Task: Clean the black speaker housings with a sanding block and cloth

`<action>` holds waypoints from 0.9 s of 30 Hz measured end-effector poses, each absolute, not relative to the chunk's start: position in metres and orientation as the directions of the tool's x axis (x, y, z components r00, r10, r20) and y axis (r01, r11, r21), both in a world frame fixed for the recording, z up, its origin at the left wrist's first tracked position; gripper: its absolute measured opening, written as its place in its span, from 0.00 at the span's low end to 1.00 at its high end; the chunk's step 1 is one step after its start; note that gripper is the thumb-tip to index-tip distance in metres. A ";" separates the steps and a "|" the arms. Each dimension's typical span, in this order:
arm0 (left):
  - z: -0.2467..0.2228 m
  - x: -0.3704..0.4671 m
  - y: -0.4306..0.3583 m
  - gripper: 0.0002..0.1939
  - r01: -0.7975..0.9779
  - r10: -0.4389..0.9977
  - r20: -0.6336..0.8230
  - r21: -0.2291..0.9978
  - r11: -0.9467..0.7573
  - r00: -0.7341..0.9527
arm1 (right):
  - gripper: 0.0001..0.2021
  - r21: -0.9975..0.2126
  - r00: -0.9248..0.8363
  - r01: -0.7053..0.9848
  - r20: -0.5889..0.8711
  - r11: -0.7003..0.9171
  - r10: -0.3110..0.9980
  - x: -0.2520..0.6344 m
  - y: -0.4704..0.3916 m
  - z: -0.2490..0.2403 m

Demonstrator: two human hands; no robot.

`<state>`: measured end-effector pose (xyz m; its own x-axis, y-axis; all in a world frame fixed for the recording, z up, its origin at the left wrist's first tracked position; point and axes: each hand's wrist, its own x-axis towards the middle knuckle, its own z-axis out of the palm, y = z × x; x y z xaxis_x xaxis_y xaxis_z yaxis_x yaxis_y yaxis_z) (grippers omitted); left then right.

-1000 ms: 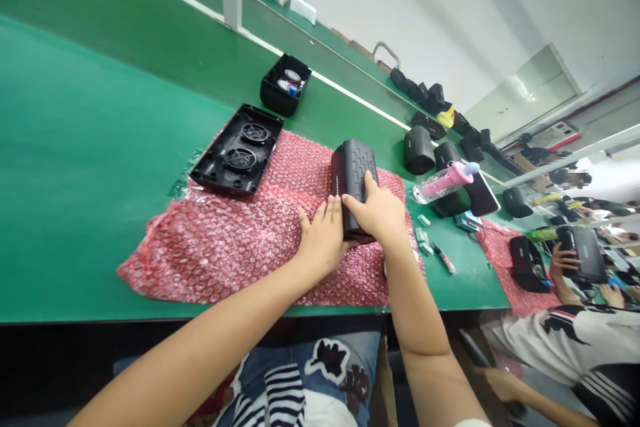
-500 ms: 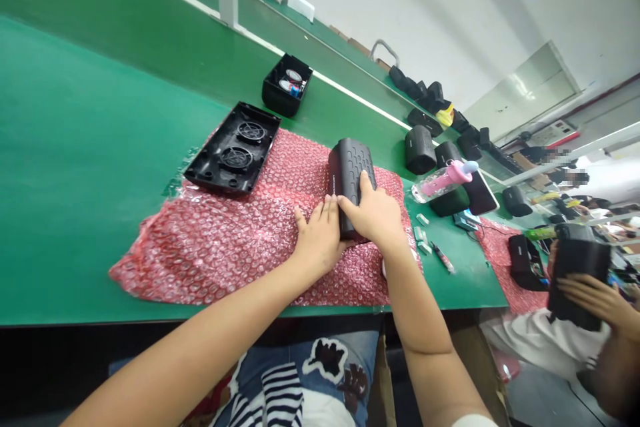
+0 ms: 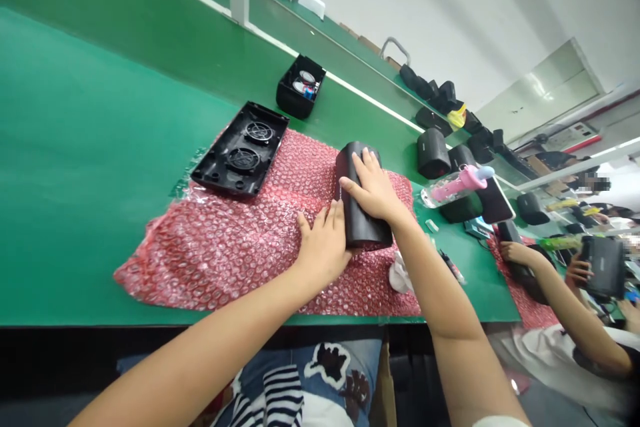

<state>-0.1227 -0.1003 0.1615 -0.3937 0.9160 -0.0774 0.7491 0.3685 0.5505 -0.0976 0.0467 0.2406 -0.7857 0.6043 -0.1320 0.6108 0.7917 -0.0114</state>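
I see my right hand [image 3: 374,190] lying flat on top of the black speaker housing [image 3: 361,203], fingers spread loosely over its far end and palm pressing down; it grips nothing, it only rests on the curved top. My left hand [image 3: 324,240] lies just beside it on the near left, palm down on the red bubble wrap [image 3: 240,247], fingers held together and extended, their tips touching the left side of the housing. The housing lies lengthwise under my right palm, on the bubble wrap, its near end just beyond my left knuckles.

Away from my left hand, further out and to the left, a black panel with two round grilles [image 3: 241,149] sits half on the bubble wrap and half on the green table [image 3: 90,147]. Beyond that a small black tray [image 3: 300,87] holds a few round parts. To the right of my right wrist I see a crumpled white cloth [image 3: 400,275] at the edge of the wrap, a pink bottle [image 3: 457,183] lying further out, and several more black housings [image 3: 433,152] past it. Far off to the right another person's hand [image 3: 515,253] rests on dark parts.
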 end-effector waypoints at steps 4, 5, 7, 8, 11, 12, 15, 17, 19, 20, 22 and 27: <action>0.163 -0.123 -0.101 0.47 0.762 0.917 -0.081 0.530 0.372 -0.391 | 0.31 -0.014 -0.818 0.568 -0.115 0.823 0.563 -0.094 0.043 0.226; 0.164 -0.123 -0.101 0.47 0.763 0.915 -0.083 0.525 0.377 -0.395 | 0.31 -0.020 -0.821 0.566 -0.109 0.824 0.561 -0.094 0.043 0.226; 0.164 -0.122 -0.101 0.47 0.763 0.911 -0.084 0.517 0.387 -0.405 | 0.30 -0.034 -0.821 0.568 -0.094 0.822 0.563 -0.096 0.045 0.228; 0.164 -0.122 -0.101 0.46 0.764 0.909 -0.084 0.514 0.391 -0.408 | 0.30 -0.044 -0.818 0.573 -0.100 0.819 0.567 -0.097 0.046 0.230; 0.165 -0.122 -0.101 0.46 0.766 0.908 -0.088 0.508 0.394 -0.409 | 0.30 -0.097 -0.779 0.624 -0.161 0.775 0.606 -0.102 0.052 0.247; 0.166 -0.122 -0.101 0.46 0.769 0.910 -0.089 0.505 0.393 -0.406 | 0.30 -0.118 -0.756 0.654 -0.152 0.747 0.637 -0.104 0.056 0.256; 0.168 -0.123 -0.102 0.47 0.780 0.912 -0.091 0.489 0.391 -0.400 | 0.29 -0.153 -0.660 0.736 0.052 0.659 0.749 -0.108 0.067 0.277; 0.168 -0.124 -0.102 0.47 0.786 0.911 -0.098 0.475 0.396 -0.400 | 0.29 -0.118 -0.643 0.747 0.124 0.655 0.756 -0.110 0.071 0.277; 0.168 -0.124 -0.102 0.47 0.788 0.908 -0.113 0.460 0.408 -0.404 | 0.31 -0.066 -0.701 0.710 0.029 0.701 0.712 -0.112 0.071 0.262; 0.168 -0.125 -0.102 0.46 0.790 0.906 -0.124 0.451 0.415 -0.405 | 0.32 -0.063 -0.739 0.673 -0.040 0.737 0.672 -0.114 0.069 0.253; 0.169 -0.127 -0.104 0.46 0.801 0.905 -0.152 0.424 0.422 -0.397 | 0.34 -0.084 -0.775 0.631 -0.099 0.771 0.624 -0.116 0.066 0.234; 0.189 -0.153 -0.119 0.34 0.865 0.915 -0.232 0.313 0.391 -0.330 | 0.38 -0.133 -0.796 0.606 -0.094 0.784 0.598 -0.118 0.065 0.223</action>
